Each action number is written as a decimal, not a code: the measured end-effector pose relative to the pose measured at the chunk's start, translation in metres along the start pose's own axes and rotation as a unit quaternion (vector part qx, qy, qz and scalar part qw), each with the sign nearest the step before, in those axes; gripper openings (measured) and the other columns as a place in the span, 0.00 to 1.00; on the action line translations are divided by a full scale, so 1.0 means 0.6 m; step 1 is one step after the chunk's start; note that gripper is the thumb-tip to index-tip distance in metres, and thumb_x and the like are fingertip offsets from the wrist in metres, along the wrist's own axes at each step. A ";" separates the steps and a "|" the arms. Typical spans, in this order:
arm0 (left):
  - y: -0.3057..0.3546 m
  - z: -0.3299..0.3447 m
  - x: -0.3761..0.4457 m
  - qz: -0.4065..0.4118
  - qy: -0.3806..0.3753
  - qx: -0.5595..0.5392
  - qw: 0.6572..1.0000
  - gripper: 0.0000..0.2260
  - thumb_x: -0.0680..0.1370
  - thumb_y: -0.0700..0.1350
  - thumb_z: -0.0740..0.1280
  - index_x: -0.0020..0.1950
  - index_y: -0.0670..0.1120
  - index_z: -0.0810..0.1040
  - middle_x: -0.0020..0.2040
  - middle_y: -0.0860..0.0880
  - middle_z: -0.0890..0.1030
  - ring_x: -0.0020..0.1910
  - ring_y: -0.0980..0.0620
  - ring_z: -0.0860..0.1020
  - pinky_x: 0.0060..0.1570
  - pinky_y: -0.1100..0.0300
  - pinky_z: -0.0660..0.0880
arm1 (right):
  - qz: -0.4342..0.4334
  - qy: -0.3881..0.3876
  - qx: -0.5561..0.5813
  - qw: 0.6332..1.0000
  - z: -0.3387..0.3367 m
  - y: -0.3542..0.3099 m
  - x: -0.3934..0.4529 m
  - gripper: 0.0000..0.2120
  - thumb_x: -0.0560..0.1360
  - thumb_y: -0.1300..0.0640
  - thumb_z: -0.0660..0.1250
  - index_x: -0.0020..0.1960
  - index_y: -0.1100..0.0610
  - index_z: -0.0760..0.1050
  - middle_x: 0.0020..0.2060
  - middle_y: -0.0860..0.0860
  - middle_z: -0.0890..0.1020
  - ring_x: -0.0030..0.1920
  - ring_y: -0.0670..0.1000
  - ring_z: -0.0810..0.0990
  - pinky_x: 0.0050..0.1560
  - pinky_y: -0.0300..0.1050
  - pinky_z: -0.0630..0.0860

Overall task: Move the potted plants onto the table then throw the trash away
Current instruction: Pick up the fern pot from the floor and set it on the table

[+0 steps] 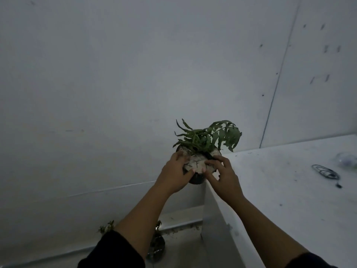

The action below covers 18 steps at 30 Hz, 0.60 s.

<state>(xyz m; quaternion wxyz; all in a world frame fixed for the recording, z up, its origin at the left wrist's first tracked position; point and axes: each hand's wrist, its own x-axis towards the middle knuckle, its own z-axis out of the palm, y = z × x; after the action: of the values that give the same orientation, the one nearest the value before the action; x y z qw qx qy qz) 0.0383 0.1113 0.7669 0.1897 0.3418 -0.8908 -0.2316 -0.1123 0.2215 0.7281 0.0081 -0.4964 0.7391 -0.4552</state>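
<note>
A potted plant [207,139] with drooping green lobed leaves sits in a dark round pot topped with pale stones. Both hands hold it in the air at the near left corner of the white table [280,180]. My left hand [174,174] grips the pot's left side. My right hand [224,175] clasps its right side, fingers spread over the stones. Down on the floor, partly hidden behind my left arm, stand another dark potted plant [157,242] and a small green plant [106,228].
A coiled black cable [326,172] and a clear crumpled plastic item [347,160] lie on the table's far right. A pale wall fills the background. Scattered dirt lies along the floor at the wall's base.
</note>
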 end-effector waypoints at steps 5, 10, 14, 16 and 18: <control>0.098 0.023 0.036 0.000 -0.022 -0.042 0.999 0.25 0.76 0.54 0.66 0.71 0.49 0.69 0.73 0.47 0.63 0.67 0.44 0.71 0.66 0.50 0.71 | 0.008 -0.013 -0.034 0.999 -0.108 0.036 0.025 0.14 0.75 0.47 0.67 0.58 0.49 0.77 0.65 0.48 0.71 0.59 0.47 0.75 0.50 0.39 0.69; 0.147 0.034 0.074 0.024 -0.013 -0.050 0.998 0.25 0.76 0.54 0.66 0.72 0.49 0.68 0.74 0.48 0.63 0.67 0.46 0.71 0.66 0.51 0.71 | 0.008 -0.003 -0.039 0.999 -0.160 0.060 0.049 0.13 0.75 0.46 0.66 0.58 0.48 0.77 0.65 0.46 0.70 0.55 0.47 0.76 0.45 0.34 0.69; 0.163 0.059 0.095 0.033 -0.022 -0.052 0.998 0.24 0.76 0.53 0.65 0.71 0.50 0.68 0.74 0.49 0.62 0.68 0.47 0.71 0.66 0.52 0.71 | 0.028 0.016 -0.032 0.999 -0.171 0.084 0.050 0.13 0.75 0.47 0.66 0.58 0.48 0.77 0.65 0.46 0.70 0.57 0.45 0.74 0.45 0.26 0.65; 0.171 0.076 0.103 0.048 -0.030 -0.051 0.997 0.24 0.77 0.53 0.65 0.71 0.49 0.68 0.74 0.50 0.62 0.68 0.47 0.71 0.66 0.52 0.71 | 0.029 0.024 -0.038 0.999 -0.178 0.102 0.044 0.13 0.75 0.47 0.66 0.58 0.47 0.77 0.65 0.45 0.70 0.56 0.44 0.74 0.45 0.26 0.65; 0.186 0.100 0.114 0.063 -0.035 -0.053 0.996 0.24 0.76 0.54 0.65 0.71 0.50 0.68 0.74 0.50 0.62 0.68 0.47 0.71 0.66 0.52 0.71 | 0.035 0.027 -0.053 0.998 -0.197 0.130 0.041 0.13 0.75 0.47 0.66 0.58 0.46 0.77 0.65 0.45 0.70 0.55 0.44 0.75 0.44 0.29 0.67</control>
<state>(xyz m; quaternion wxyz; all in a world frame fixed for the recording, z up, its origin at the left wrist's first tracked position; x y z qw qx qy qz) -0.0975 0.1543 0.7904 0.1902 0.2658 -0.9034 -0.2775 -0.2360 0.2892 0.7552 -0.0221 -0.4570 0.7792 -0.4283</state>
